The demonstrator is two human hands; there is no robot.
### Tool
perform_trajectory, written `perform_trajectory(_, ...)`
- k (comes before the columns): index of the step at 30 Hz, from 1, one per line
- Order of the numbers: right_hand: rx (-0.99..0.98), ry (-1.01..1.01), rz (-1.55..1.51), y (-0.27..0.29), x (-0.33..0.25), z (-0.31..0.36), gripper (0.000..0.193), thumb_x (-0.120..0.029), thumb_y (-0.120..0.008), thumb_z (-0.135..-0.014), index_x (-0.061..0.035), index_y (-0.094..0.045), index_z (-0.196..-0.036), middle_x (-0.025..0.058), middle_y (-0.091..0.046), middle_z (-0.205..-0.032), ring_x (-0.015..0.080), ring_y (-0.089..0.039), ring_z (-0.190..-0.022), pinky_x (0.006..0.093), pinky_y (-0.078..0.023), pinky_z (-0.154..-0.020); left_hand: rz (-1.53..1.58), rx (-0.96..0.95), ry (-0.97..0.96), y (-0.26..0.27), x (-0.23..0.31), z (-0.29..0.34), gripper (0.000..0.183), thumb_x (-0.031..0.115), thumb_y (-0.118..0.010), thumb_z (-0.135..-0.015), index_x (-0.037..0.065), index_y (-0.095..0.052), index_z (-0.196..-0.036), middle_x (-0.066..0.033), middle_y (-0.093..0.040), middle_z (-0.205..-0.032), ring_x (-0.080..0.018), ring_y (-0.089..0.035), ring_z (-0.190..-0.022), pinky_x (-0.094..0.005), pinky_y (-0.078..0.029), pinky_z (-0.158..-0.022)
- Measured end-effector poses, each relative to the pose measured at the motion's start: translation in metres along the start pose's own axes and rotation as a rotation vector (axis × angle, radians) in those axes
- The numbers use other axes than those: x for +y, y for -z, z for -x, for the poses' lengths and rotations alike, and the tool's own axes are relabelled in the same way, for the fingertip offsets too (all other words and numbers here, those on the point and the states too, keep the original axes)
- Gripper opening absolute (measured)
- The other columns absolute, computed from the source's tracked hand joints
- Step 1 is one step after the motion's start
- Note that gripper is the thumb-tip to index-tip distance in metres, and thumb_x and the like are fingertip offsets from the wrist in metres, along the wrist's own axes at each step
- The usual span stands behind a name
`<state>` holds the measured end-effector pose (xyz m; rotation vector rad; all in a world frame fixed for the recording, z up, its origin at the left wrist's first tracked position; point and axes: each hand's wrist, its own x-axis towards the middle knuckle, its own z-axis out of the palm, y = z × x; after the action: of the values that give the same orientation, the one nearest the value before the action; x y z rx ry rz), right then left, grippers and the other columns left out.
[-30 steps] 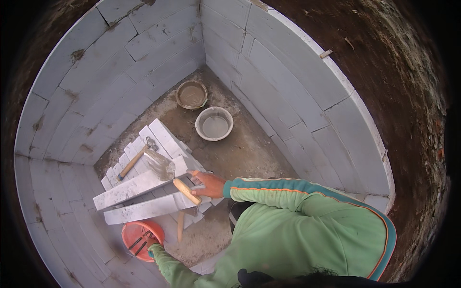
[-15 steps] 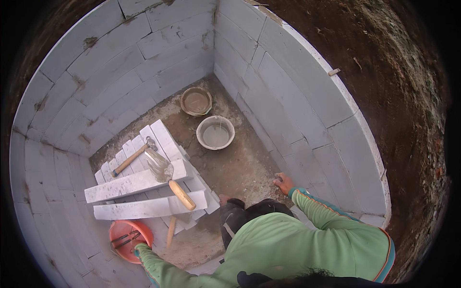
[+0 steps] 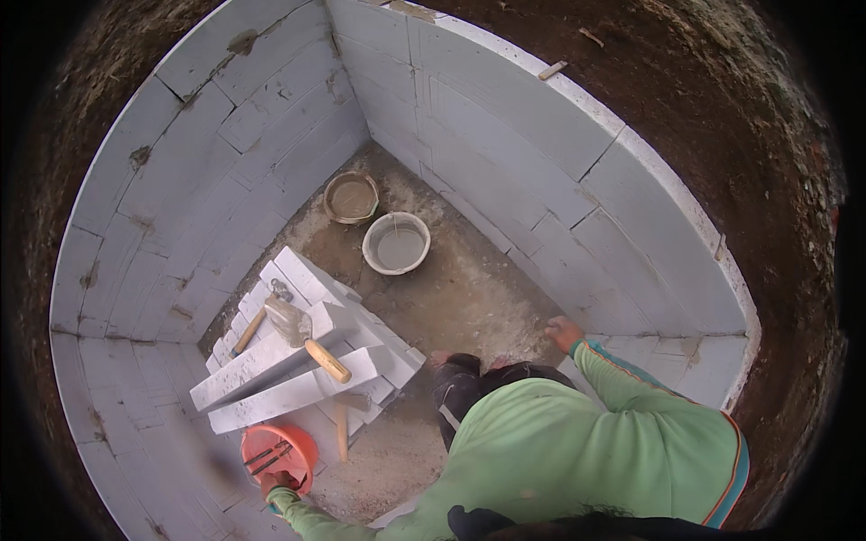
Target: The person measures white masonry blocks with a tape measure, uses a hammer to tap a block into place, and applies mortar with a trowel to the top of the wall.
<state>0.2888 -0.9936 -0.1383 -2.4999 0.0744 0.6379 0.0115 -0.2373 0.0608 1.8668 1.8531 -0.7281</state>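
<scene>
My left hand [image 3: 279, 481] is at the near edge of an orange bucket [image 3: 308, 445], its fingers bent over the rim. Inside the bucket lie dark, rod-like tools [image 3: 268, 457]. Past the bucket is a stack of pale lightweight blocks [image 3: 394, 353]. A trowel [image 3: 327, 361] with a wooden handle lies on top, and a hammer [image 3: 249, 331] lies partly behind the upper block. Another wooden handle [image 3: 342, 431] sticks out beneath the stack. My right hand [image 3: 565, 334] hovers beside the right wall, fingers loosely bent and apart, with nothing seen in them.
Two round tubs, one brownish [image 3: 351, 197] and one whitish [image 3: 396, 243], stand on the wet floor near the far corner. Pale block walls [image 3: 505, 117] enclose me. Dark soil [image 3: 686, 99] rises outside them. My bare feet [image 3: 440, 359] are close to the stack.
The view has swung, shifting the stack, bucket and my hands rightward in the picture. My left hand stays at the bucket's rim. The trowel and hammer still lie on the blocks.
</scene>
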Motion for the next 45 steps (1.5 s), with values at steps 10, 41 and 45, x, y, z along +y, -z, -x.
perform_trajectory(10,-0.298,0.342,-0.617,0.029,-0.188,0.043,0.048,-0.043,-0.063,-0.090,-0.0072,-0.062,-0.122,0.0133,-0.069,-0.110,0.0301,-0.066,-0.099,0.0393,-0.051,-0.088,0.516,-0.972,-1.051,-0.064,0.141,0.263,0.043,0.004,-0.069,-0.063,-0.002,-0.060,-0.105,-0.0082,-0.066,-0.087,-0.0135,-0.064,-0.071,-0.0250,-0.054,-0.066)
perform_trajectory(41,0.884,0.054,-1.496,0.235,-0.070,0.170,0.025,-0.017,-0.072,-0.087,-0.0062,-0.055,-0.102,0.0020,-0.061,-0.089,0.0092,-0.060,-0.078,0.0238,-0.047,-0.053,-0.433,-0.465,-2.556,-0.226,0.482,0.540,0.048,0.022,-0.074,-0.075,0.007,-0.064,-0.119,-0.0138,-0.066,-0.099,-0.0320,-0.062,-0.096,-0.0414,-0.046,-0.085)
perform_trajectory(45,1.645,0.316,-1.765,0.315,-0.011,0.241,0.014,-0.017,-0.066,-0.093,-0.0103,-0.057,-0.102,0.0006,-0.060,-0.095,0.0102,-0.058,-0.076,0.0247,-0.043,-0.058,-0.341,-0.197,-2.515,-0.165,0.576,0.511,0.039,0.014,-0.069,-0.079,0.006,-0.065,-0.117,-0.0129,-0.064,-0.104,-0.0307,-0.061,-0.097,-0.0391,-0.046,-0.087)
